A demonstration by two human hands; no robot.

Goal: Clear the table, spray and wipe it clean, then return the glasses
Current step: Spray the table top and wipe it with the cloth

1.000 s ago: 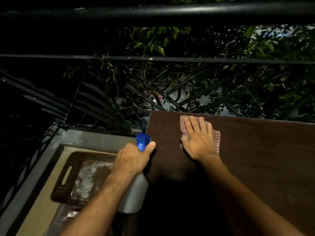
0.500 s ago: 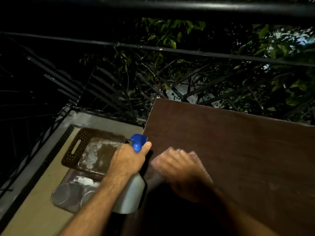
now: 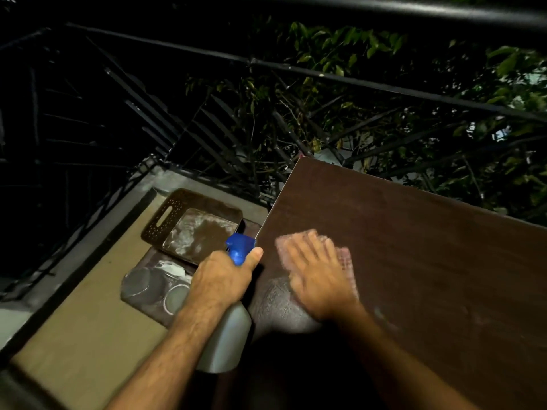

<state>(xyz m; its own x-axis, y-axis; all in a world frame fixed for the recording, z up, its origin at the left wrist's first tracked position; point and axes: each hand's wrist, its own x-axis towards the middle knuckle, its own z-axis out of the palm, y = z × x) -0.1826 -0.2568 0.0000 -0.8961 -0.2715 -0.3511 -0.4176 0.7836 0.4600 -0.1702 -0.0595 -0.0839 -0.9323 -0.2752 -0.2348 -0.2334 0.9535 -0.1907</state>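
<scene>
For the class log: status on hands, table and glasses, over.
Left hand gripping spray bottle. Right hand flat on cloth, on table. Glasses on tray, off table. Nothing in the way.

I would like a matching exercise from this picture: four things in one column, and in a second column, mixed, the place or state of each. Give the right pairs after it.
Things:
1. spray bottle
2. cloth
3. glasses
4. perforated tray

Places or states:
A. on the floor, lying over the far end of a second tray
B. pressed flat on the table under the right hand
C. on the nearer tray on the floor, left of the table
D. held in the left hand

Pairs: 1-D, 2-B, 3-C, 4-A
</scene>
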